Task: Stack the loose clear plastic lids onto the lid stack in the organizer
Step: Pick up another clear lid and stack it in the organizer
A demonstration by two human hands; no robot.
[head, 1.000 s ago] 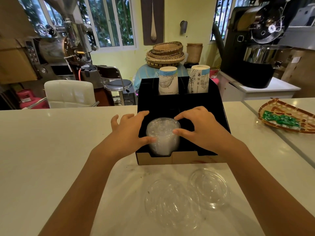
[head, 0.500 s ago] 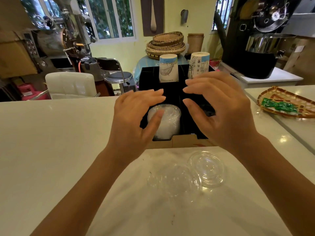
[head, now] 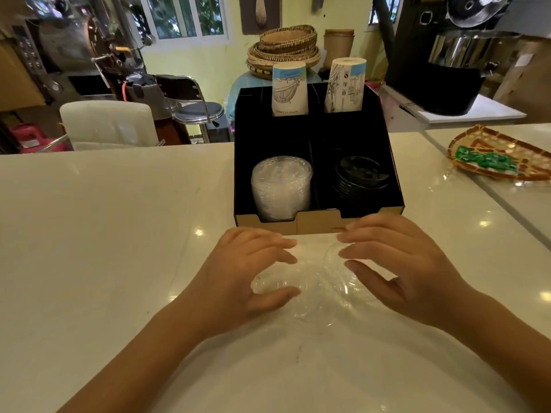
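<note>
Two loose clear lids lie overlapping on the white counter [head: 119, 234]: the left lid [head: 278, 283] and the right lid [head: 340, 281]. My left hand [head: 247, 272] curves over the left lid, fingers spread, thumb at its near edge. My right hand [head: 399, 263] arches over the right lid in the same way. Both lids still rest on the counter. Behind them stands the black organizer [head: 393, 174], with the clear lid stack [head: 280, 186] in its front left compartment.
Black lids [head: 360, 177] fill the organizer's front right compartment, and two paper cup stacks [head: 290, 89] stand in its back row. A woven tray with green packets [head: 495, 156] lies at the right. Beyond the counter are a chair [head: 110, 123] and machines.
Both hands have left the lid stack in the organizer, come back toward me and dropped onto the two loose lids on the counter. The camera has tilted down.
</note>
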